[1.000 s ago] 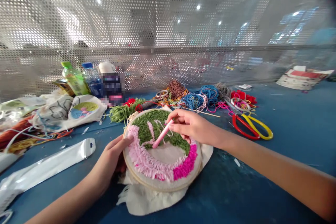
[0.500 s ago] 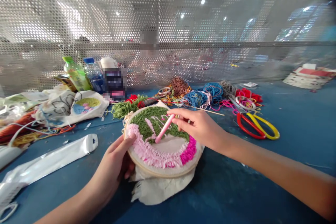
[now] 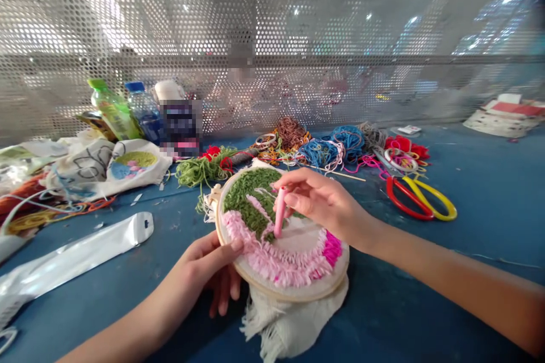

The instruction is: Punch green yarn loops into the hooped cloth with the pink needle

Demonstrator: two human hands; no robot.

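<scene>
An embroidery hoop point(image 3: 293, 294) stretches white cloth covered with green, pale pink and magenta yarn loops. My left hand point(image 3: 213, 272) grips the hoop's left rim, thumb on top of the pink loops and fingers underneath. Between the thumb and fingers of my right hand point(image 3: 323, 204) is a pink punch needle point(image 3: 280, 214), held nearly upright. Its lower end meets the cloth beside the green loops; the tip itself cannot be made out. Loose fringed cloth point(image 3: 289, 323) hangs below the hoop.
Red-and-yellow-handled scissors point(image 3: 413, 198) lie at the right. Yarn heaps point(image 3: 321, 150) line the back before a perforated metal screen point(image 3: 298, 22). Bottles point(image 3: 113, 110) stand at the back left, near another stitched cloth point(image 3: 136, 167). A plastic sleeve point(image 3: 85, 255) lies at the left.
The hoop and my left hand have shifted right and slightly down. The punch needle has gone from slanted to nearly upright, with my right hand still around it.
</scene>
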